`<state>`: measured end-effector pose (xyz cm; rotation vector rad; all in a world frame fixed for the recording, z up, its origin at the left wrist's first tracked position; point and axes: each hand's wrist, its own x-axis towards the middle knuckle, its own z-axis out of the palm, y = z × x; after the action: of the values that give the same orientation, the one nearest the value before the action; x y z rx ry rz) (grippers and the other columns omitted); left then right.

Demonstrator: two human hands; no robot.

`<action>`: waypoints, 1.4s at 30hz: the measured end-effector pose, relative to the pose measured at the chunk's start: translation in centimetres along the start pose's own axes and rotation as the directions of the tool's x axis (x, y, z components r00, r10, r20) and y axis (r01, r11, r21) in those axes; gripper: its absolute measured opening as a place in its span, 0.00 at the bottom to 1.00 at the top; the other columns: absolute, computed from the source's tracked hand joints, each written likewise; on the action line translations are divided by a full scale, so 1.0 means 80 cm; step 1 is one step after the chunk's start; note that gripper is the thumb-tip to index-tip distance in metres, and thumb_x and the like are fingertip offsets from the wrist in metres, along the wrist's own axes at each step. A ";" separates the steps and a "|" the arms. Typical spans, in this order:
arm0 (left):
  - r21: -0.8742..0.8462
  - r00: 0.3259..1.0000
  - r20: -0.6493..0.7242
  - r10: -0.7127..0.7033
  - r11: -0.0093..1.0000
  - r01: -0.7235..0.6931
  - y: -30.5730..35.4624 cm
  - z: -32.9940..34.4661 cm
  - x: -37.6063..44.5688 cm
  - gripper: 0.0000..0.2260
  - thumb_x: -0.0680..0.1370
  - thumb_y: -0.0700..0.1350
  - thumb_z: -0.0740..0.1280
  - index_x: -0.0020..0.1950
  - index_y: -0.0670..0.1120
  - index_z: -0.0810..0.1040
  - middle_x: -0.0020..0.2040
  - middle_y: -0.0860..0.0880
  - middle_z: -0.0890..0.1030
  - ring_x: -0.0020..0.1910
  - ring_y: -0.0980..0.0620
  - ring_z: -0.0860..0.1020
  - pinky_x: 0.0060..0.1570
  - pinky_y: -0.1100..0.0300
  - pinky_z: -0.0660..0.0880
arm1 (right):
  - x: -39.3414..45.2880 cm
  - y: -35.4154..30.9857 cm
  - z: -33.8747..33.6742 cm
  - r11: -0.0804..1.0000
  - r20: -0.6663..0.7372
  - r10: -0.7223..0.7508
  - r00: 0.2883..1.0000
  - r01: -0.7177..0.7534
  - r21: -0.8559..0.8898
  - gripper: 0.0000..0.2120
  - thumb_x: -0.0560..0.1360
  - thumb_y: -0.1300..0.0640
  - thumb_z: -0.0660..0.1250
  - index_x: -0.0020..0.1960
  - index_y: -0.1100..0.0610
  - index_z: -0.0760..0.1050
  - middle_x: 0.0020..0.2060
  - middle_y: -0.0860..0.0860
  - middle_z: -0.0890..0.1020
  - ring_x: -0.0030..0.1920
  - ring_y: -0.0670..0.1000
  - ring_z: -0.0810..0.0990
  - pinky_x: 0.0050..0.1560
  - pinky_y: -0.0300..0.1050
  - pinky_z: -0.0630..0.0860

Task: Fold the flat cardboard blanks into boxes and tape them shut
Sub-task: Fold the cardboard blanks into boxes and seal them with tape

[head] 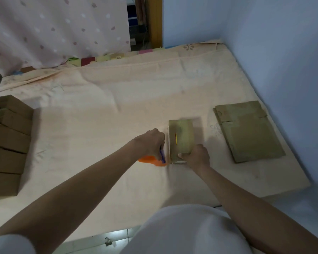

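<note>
While the folded box (180, 138) lies mid-mattress (99, 107) with tape along its top, the taping step looks nearly done: the right hand (196, 155) pinches its near end, and the left hand (150, 142) grips an orange tape dispenser (151, 160) just beside it. Next, probably, comes pressing the tape end down, then taking a flat blank (250, 132); motion blur hides the dispenser's blade, and the finished boxes (7, 143) are cut off at left.

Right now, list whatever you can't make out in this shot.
- Tape tool, head view: blurred, mostly hidden under the left hand.
- Box near end: covered by the right hand.
- Finished boxes: cut off by the left edge, count unclear.
- Flat cardboard: stack count unreadable.
</note>
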<state>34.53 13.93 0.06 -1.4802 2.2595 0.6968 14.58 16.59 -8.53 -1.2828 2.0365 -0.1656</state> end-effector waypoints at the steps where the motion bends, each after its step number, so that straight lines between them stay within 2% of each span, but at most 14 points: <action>1: 0.077 0.999 0.025 -0.030 0.997 0.028 0.003 0.001 -0.001 0.13 0.65 0.45 0.79 0.43 0.45 0.78 0.46 0.46 0.77 0.44 0.46 0.79 0.33 0.60 0.71 | 0.001 0.000 0.000 1.000 -0.004 0.003 1.000 -0.003 -0.011 0.35 0.65 0.43 0.81 0.60 0.65 0.74 0.55 0.59 0.80 0.53 0.59 0.82 0.43 0.44 0.71; 3: 0.153 0.992 0.063 -0.106 0.984 0.095 -0.004 0.012 -0.003 0.13 0.66 0.42 0.78 0.44 0.43 0.76 0.47 0.45 0.76 0.46 0.45 0.81 0.36 0.59 0.73 | 0.001 -0.001 0.000 0.999 -0.008 0.007 1.000 -0.007 -0.039 0.36 0.64 0.42 0.81 0.60 0.65 0.74 0.55 0.60 0.81 0.54 0.60 0.82 0.45 0.46 0.73; 6: 0.089 0.981 -0.103 -0.164 0.981 0.173 -0.029 0.023 0.005 0.06 0.71 0.43 0.74 0.47 0.45 0.81 0.50 0.47 0.79 0.51 0.44 0.80 0.48 0.57 0.74 | 0.002 -0.004 0.000 0.999 -0.018 0.016 1.000 -0.017 -0.052 0.37 0.64 0.42 0.81 0.61 0.65 0.73 0.56 0.60 0.80 0.55 0.61 0.82 0.49 0.48 0.77; 9: 0.263 0.917 -0.367 -0.156 0.928 0.263 -0.039 0.038 0.007 0.20 0.69 0.47 0.75 0.59 0.42 0.79 0.63 0.43 0.75 0.52 0.42 0.76 0.50 0.54 0.70 | 0.004 -0.006 0.000 0.998 0.002 0.036 0.999 -0.036 -0.057 0.39 0.64 0.41 0.81 0.62 0.65 0.72 0.58 0.60 0.80 0.57 0.61 0.81 0.52 0.49 0.78; 12: 0.336 0.920 -0.340 -0.194 0.889 0.312 -0.036 0.075 0.005 0.27 0.66 0.36 0.71 0.65 0.37 0.73 0.71 0.36 0.67 0.59 0.39 0.74 0.56 0.52 0.70 | 0.005 -0.004 -0.002 0.999 0.014 0.027 1.000 -0.026 -0.046 0.38 0.64 0.41 0.81 0.62 0.65 0.73 0.58 0.60 0.80 0.57 0.60 0.81 0.50 0.47 0.77; 19: 0.031 0.940 -0.179 -0.291 0.953 0.301 0.003 0.169 -0.017 0.17 0.74 0.29 0.61 0.61 0.38 0.76 0.77 0.37 0.62 0.74 0.40 0.63 0.63 0.53 0.69 | 0.007 0.000 -0.004 0.999 0.029 0.007 1.000 -0.005 -0.038 0.37 0.64 0.41 0.80 0.62 0.63 0.74 0.57 0.58 0.80 0.56 0.59 0.81 0.48 0.46 0.76; 21: -0.170 0.916 -0.200 -0.348 0.933 0.318 0.011 0.187 -0.017 0.14 0.74 0.28 0.60 0.56 0.37 0.77 0.79 0.37 0.56 0.70 0.37 0.67 0.63 0.52 0.70 | 0.006 0.000 -0.005 0.999 0.029 -0.001 1.000 0.002 -0.033 0.36 0.65 0.42 0.80 0.63 0.63 0.74 0.57 0.58 0.80 0.57 0.59 0.81 0.49 0.46 0.76; 23: -0.367 0.833 -0.330 -0.444 0.873 0.320 0.021 0.193 -0.009 0.13 0.72 0.29 0.62 0.53 0.38 0.80 0.76 0.36 0.63 0.62 0.34 0.70 0.62 0.50 0.70 | 0.005 0.000 -0.006 0.999 0.029 0.007 1.000 -0.006 -0.034 0.36 0.66 0.42 0.80 0.63 0.63 0.73 0.58 0.58 0.79 0.57 0.60 0.81 0.48 0.45 0.74; 26: -0.768 0.711 -0.322 -0.626 0.611 0.190 0.041 0.180 0.005 0.16 0.74 0.30 0.62 0.58 0.40 0.82 0.59 0.41 0.80 0.54 0.42 0.77 0.52 0.61 0.71 | 0.005 0.000 -0.006 0.999 0.033 0.021 0.999 -0.020 -0.033 0.37 0.66 0.41 0.80 0.63 0.63 0.72 0.59 0.58 0.79 0.57 0.60 0.81 0.48 0.46 0.75; 29: -0.981 0.764 0.176 -0.621 -0.178 0.081 0.051 0.164 0.020 0.15 0.76 0.40 0.65 0.63 0.44 0.77 0.53 0.39 0.80 0.46 0.45 0.76 0.45 0.57 0.72 | 0.004 0.001 -0.009 0.999 0.030 0.029 0.999 -0.028 -0.026 0.36 0.65 0.41 0.80 0.62 0.62 0.72 0.59 0.57 0.79 0.58 0.60 0.80 0.48 0.46 0.75; 32: -0.779 0.819 0.412 -0.398 -0.621 0.090 0.053 0.157 0.024 0.04 0.82 0.39 0.64 0.56 0.42 0.75 0.49 0.40 0.76 0.46 0.43 0.77 0.50 0.52 0.76 | 0.001 0.004 -0.009 1.000 0.021 0.018 1.000 -0.018 -0.002 0.35 0.65 0.41 0.81 0.61 0.60 0.73 0.58 0.56 0.79 0.57 0.59 0.80 0.50 0.48 0.77; 34: -0.684 0.829 0.450 -0.333 -0.725 0.080 0.054 0.150 0.022 0.04 0.81 0.39 0.66 0.54 0.40 0.76 0.49 0.40 0.77 0.48 0.42 0.78 0.55 0.49 0.77 | 0.000 0.005 -0.008 1.000 0.020 0.013 1.000 -0.013 0.002 0.35 0.65 0.41 0.80 0.61 0.60 0.73 0.58 0.56 0.79 0.56 0.59 0.81 0.50 0.47 0.77; 38: -0.705 0.828 0.420 -0.372 -0.708 0.040 0.055 0.157 0.022 0.06 0.78 0.31 0.65 0.49 0.38 0.81 0.43 0.43 0.81 0.45 0.47 0.78 0.51 0.55 0.78 | -0.001 0.004 -0.009 1.000 0.033 0.012 0.999 -0.012 -0.004 0.36 0.65 0.41 0.80 0.62 0.61 0.72 0.58 0.56 0.79 0.56 0.59 0.81 0.51 0.49 0.78; 42: -0.732 0.750 0.442 -0.493 -0.681 -0.016 0.056 0.164 0.025 0.06 0.76 0.30 0.68 0.50 0.37 0.81 0.37 0.43 0.82 0.38 0.49 0.79 0.42 0.59 0.77 | -0.002 0.005 -0.010 1.000 0.035 -0.004 0.999 0.005 -0.007 0.36 0.65 0.41 0.80 0.62 0.61 0.72 0.57 0.56 0.79 0.56 0.58 0.81 0.53 0.50 0.79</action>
<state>29.93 21.45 -10.78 -2.8208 -0.2544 2.8452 13.81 16.75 -8.07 -1.2858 2.0060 -0.1373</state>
